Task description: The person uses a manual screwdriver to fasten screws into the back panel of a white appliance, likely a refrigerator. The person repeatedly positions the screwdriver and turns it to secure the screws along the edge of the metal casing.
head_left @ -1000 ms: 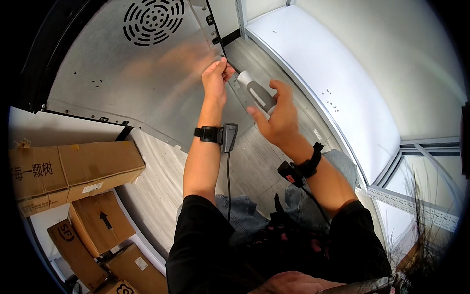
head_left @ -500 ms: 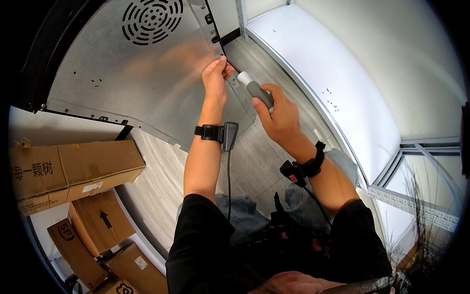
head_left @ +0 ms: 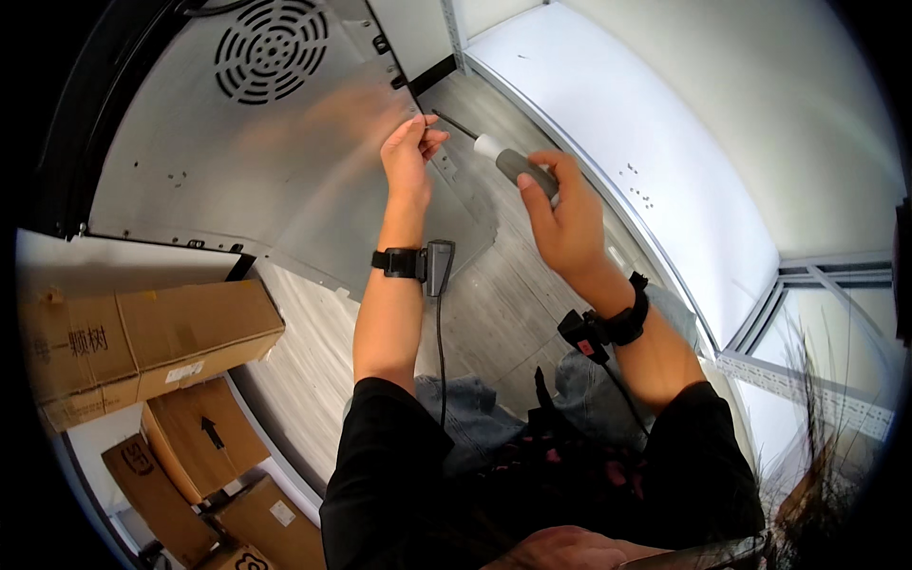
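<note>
Nearest, at the lower left, four brown cartons (head_left: 180, 432) lie stacked on the floor (head_left: 313, 351). One shows a black arrow on its upper face; another carries a small white label (head_left: 281, 513). Above them a long carton (head_left: 142, 347) lies flat, with dark printed characters at its left end and a pale rectangular label (head_left: 183, 372) on its front face.

Both forearms rise from a black-sleeved torso. Each wrist wears a black band with a small device (head_left: 438, 267) and a hanging cable.

The left hand (head_left: 407, 157) is closed narrow, fingertips pinched at the right edge of a grey metal panel (head_left: 247, 161); what it pinches is too small to tell. The panel has a round vent grille (head_left: 271, 52) near its top edge.

The right hand (head_left: 565, 223) is closed around a screwdriver (head_left: 508, 163). The tool has a dark grey handle with a white collar, and a thin dark shaft pointing left towards the left fingertips at the panel's edge.

Beyond lies a white wall (head_left: 684, 123).
</note>
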`<action>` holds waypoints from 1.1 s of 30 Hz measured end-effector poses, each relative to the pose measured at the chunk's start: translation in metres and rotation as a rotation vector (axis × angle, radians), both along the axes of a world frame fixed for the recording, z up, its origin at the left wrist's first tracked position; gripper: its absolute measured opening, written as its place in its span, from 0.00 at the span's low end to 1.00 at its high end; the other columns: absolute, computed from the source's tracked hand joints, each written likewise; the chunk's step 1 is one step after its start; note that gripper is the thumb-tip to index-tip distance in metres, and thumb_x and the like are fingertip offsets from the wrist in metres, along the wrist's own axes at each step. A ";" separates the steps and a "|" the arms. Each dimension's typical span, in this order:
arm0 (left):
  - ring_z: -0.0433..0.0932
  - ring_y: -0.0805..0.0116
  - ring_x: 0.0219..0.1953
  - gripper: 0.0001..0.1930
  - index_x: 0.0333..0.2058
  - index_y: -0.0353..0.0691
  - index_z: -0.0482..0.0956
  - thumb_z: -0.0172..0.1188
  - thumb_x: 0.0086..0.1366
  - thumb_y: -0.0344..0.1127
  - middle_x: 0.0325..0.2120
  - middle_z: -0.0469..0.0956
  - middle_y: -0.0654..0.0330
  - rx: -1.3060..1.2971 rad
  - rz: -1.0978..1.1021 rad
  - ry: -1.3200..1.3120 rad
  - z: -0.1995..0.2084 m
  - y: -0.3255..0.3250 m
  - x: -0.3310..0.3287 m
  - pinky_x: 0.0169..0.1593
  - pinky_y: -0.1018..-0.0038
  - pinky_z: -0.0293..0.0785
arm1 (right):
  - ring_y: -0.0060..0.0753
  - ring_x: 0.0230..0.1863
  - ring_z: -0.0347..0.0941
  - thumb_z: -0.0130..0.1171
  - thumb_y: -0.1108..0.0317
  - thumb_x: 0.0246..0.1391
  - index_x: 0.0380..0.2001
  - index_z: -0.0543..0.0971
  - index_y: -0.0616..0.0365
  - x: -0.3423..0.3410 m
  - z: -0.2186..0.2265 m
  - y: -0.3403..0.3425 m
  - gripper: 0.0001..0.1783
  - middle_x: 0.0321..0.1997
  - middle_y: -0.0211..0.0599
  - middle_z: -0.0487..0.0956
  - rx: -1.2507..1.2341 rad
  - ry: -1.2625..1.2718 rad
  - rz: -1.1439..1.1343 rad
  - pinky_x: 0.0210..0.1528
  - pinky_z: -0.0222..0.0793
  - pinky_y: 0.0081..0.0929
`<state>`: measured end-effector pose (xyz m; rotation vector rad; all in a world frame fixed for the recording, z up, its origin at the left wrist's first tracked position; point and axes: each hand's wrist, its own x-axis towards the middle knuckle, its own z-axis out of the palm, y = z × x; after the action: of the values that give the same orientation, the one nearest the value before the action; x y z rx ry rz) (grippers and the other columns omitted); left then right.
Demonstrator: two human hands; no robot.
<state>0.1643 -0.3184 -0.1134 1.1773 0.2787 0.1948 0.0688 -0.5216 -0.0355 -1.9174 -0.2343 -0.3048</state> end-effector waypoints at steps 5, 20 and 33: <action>0.75 0.76 0.28 0.09 0.32 0.36 0.79 0.53 0.64 0.34 0.22 0.78 0.62 0.228 -0.048 0.019 -0.007 -0.033 -0.001 0.36 0.81 0.68 | 0.31 0.19 0.72 0.53 0.63 0.57 0.45 0.71 0.58 0.025 -0.003 -0.050 0.15 0.22 0.41 0.75 0.066 0.182 -0.107 0.26 0.66 0.29; 0.75 0.61 0.28 0.09 0.36 0.37 0.78 0.60 0.56 0.32 0.27 0.77 0.57 0.936 -0.575 -0.061 -0.163 -0.281 0.047 0.35 0.69 0.72 | 0.38 0.25 0.74 0.54 0.68 0.54 0.43 0.74 0.60 0.065 -0.038 -0.217 0.13 0.26 0.44 0.78 -0.149 0.359 -0.419 0.28 0.67 0.29; 0.76 0.57 0.33 0.05 0.31 0.41 0.78 0.59 0.55 0.32 0.30 0.76 0.57 1.219 -0.546 0.087 -0.193 -0.322 0.069 0.37 0.65 0.73 | 0.44 0.33 0.76 0.56 0.71 0.51 0.41 0.74 0.61 0.078 -0.038 -0.244 0.13 0.37 0.47 0.78 -0.094 0.399 -0.297 0.34 0.71 0.32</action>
<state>0.2331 -0.6404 -0.3065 2.4185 -0.1452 -0.2175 0.1468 -0.7655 -0.0737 -2.0603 0.3073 -0.1019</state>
